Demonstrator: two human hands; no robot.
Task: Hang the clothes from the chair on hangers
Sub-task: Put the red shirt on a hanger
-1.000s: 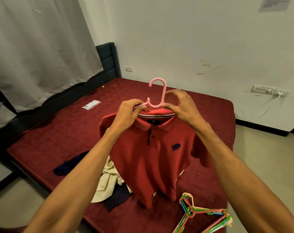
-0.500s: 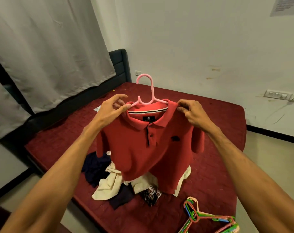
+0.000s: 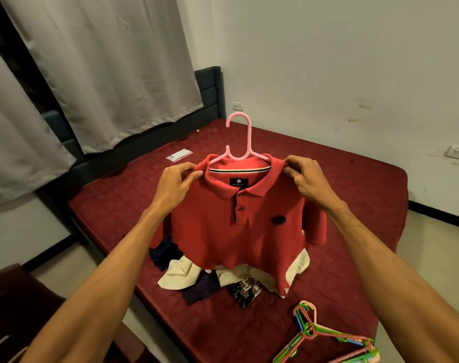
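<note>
Left hand [image 3: 177,180]: we pinch the shirt [image 3: 236,221] shoulder.
Right hand [image 3: 305,179]: we pinch the other.
Hanger [image 3: 240,142]: we tug both shoulders evenly, centring the collar.

The red polo shirt [image 3: 239,226] is matt knit cloth; its pink hanger [image 3: 240,142] looks like smooth plastic (slightly glossy). The maroon bed cover [image 3: 354,184] is quilted, textured fabric.

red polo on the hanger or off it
On: pink hanger sits inside the red polo at the collar, hook up; left hand and right hand pinch its shoulders.
</note>
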